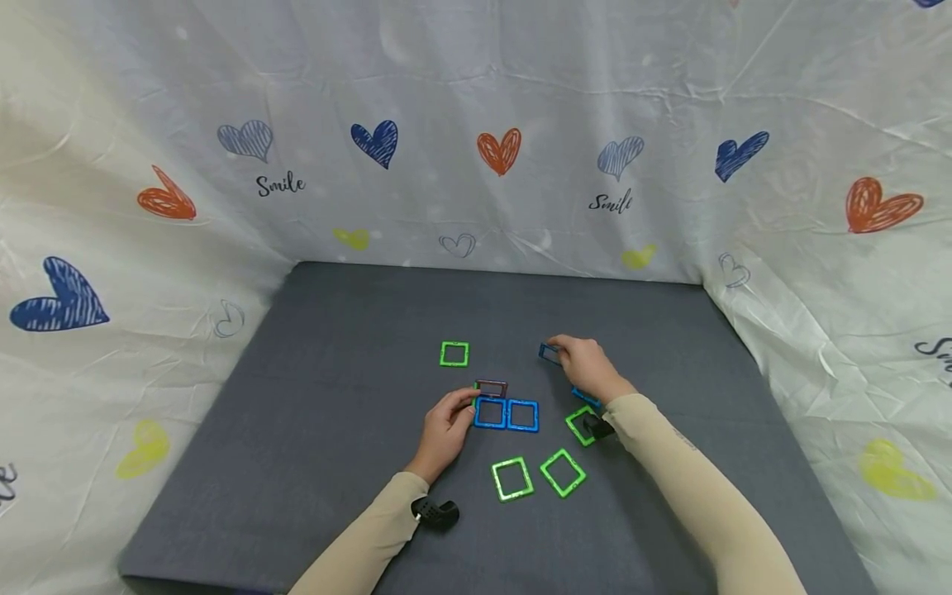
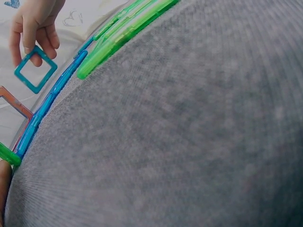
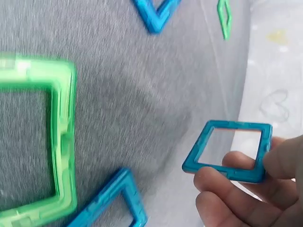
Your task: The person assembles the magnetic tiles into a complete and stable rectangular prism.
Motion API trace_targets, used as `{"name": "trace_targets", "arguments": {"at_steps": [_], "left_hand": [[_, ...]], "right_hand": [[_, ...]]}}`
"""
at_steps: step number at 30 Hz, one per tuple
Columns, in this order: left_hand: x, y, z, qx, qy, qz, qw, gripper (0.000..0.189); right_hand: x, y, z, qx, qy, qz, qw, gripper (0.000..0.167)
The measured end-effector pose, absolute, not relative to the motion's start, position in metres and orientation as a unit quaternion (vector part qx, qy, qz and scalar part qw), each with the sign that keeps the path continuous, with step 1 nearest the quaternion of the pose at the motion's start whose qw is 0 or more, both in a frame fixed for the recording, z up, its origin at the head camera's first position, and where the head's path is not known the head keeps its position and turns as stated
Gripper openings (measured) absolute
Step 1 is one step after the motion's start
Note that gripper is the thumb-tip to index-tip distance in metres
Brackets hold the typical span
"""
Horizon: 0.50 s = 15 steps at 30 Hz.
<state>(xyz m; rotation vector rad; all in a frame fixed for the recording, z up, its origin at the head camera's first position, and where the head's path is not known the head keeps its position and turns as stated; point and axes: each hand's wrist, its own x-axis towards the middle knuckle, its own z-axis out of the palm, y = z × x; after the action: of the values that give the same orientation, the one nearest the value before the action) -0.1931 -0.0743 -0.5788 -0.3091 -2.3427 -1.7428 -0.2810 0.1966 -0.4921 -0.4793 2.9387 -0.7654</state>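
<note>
Thumb and fingers of my right hand [image 1: 591,366] pinch a blue square magnetic tile [image 3: 239,125], raised above the table on the right. My left hand [image 1: 442,434] holds the edge of a green magnetic tile [image 2: 9,155] at the left of a small group; the fingers partly hide it. In that group two blue square tiles [image 1: 523,430] lie side by side, and a reddish-brown tile [image 1: 492,383] stands up behind the left one, by my left fingertips.
A green tile [image 1: 454,344] lies farther back on the grey table [image 1: 357,330]. Nearer me are two green tiles [image 1: 517,497]. Another green tile [image 1: 574,430] and a blue tile [image 1: 586,397] lie by the right wrist. Printed white cloth [image 1: 446,74] surrounds the table's back and sides.
</note>
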Motion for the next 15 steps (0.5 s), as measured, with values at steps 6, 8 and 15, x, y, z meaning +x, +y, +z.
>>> {"name": "trace_targets", "arguments": {"at_steps": [6, 8, 15], "left_hand": [[-0.193, -0.076, -0.579, -0.118, -0.789, -0.594, 0.098, 0.028], [-0.194, -0.077, -0.579, -0.122, -0.792, -0.591, 0.098, 0.028], [-0.193, -0.077, -0.58, -0.13, -0.796, -0.582, 0.098, 0.029]], "right_hand": [[-0.273, 0.188, -0.49, -0.211, 0.946, -0.245, 0.037, 0.034], [-0.271, 0.186, -0.49, -0.224, 0.944, -0.24, 0.031, 0.034], [-0.264, 0.181, -0.491, -0.243, 0.941, -0.235, 0.029, 0.033]]}}
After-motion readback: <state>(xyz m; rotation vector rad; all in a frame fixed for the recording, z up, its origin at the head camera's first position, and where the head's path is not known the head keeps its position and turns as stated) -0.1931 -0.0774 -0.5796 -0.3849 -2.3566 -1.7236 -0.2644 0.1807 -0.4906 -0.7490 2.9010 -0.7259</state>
